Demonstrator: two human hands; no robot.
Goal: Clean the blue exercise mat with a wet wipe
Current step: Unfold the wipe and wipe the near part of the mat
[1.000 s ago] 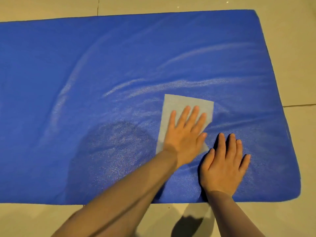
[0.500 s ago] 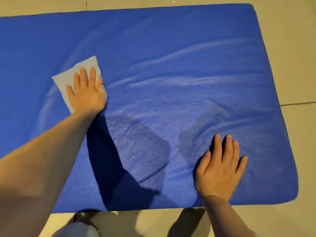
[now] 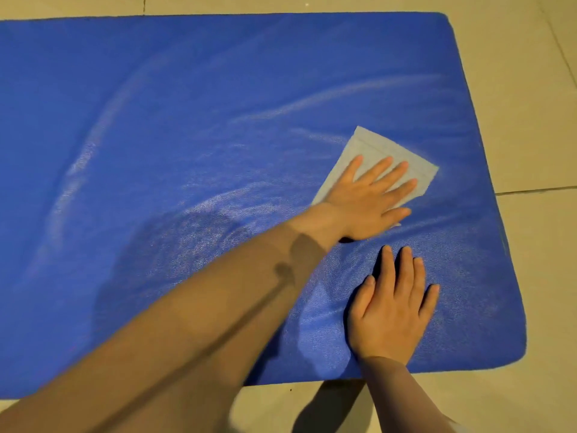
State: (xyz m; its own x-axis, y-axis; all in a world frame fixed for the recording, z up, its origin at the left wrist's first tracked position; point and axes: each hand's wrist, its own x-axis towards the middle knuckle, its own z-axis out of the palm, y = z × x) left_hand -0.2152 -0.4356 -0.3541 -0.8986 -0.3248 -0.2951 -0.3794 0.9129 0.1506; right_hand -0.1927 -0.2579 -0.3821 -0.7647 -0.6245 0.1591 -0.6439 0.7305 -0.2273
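Head camera looks down at the blue mat (image 3: 187, 120), which lies flat on a floor (image 3: 530, 89) of pale tiles. The mat fills most of the view. Its far edge runs along the top, its right edge slants down the right side, and its near edge shows at the bottom right, with a round corner at the top right and another at the bottom right. Its left part runs out of view. On the right half of the mat lies the wipe (image 3: 384, 151), a pale flat sheet, with one corner pointing away and another close to the right edge. The left hand (image 3: 365, 198) lies flat on the wipe with straight, spread fingers and presses it onto the mat; nothing is gripped. The left arm reaches across from the bottom left. The right hand (image 3: 393, 310) lies flat on the bare mat just near of the wipe, fingers straight and close together, holding nothing. It sits near the near edge. Shiny wet streaks curve over the middle of the mat. A wide stretch of mat lies bare to the left of both hands, and a narrower strip to their right.
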